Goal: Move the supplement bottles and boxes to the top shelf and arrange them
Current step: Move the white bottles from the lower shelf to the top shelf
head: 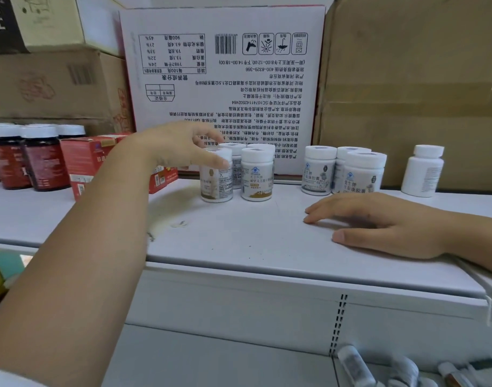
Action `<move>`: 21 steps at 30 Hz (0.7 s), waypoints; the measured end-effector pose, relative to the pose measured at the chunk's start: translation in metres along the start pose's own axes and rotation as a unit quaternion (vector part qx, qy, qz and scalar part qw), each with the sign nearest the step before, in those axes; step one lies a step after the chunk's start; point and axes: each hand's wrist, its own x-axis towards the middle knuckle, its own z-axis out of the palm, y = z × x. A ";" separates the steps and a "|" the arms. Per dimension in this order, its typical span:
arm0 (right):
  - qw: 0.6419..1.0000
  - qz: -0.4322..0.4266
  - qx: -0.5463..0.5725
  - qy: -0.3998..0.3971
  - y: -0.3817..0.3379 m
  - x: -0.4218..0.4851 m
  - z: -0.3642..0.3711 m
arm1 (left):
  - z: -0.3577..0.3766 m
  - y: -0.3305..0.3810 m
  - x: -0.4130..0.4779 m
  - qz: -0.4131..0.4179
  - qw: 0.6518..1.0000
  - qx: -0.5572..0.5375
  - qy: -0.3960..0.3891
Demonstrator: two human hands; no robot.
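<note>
My left hand (pixel 180 148) reaches over the white top shelf (pixel 239 236) and grips the cap of a white bottle with a gold label (pixel 216 185). That bottle stands upright at the front left of a cluster of several like bottles (pixel 257 177). To the right stand three white bottles with blue-grey labels (pixel 363 174), and a plain white bottle (pixel 422 171) stands alone further right. My right hand (pixel 384 222) rests flat on the shelf, fingers straight, in front of the blue-grey bottles. Red boxes (pixel 85 160) and dark red bottles (pixel 44 160) stand at the left.
A big white printed carton (pixel 225 74) and brown cardboard boxes (pixel 412 88) stand behind the bottles. More bottles lie on a lower shelf at the bottom right (pixel 356 367). The shelf's front edge runs across the middle of the view.
</note>
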 end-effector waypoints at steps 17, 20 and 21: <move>1.000 0.009 0.005 -0.007 -0.002 0.001 0.000 | 0.000 -0.008 0.007 0.003 0.999 -0.049 -0.012; 1.000 0.008 0.004 -0.004 -0.002 0.001 0.000 | 0.002 -0.007 0.007 0.004 0.999 -0.037 0.001; 1.000 0.008 0.002 -0.003 -0.001 0.001 0.000 | 0.002 -0.007 0.007 0.003 0.999 -0.037 0.008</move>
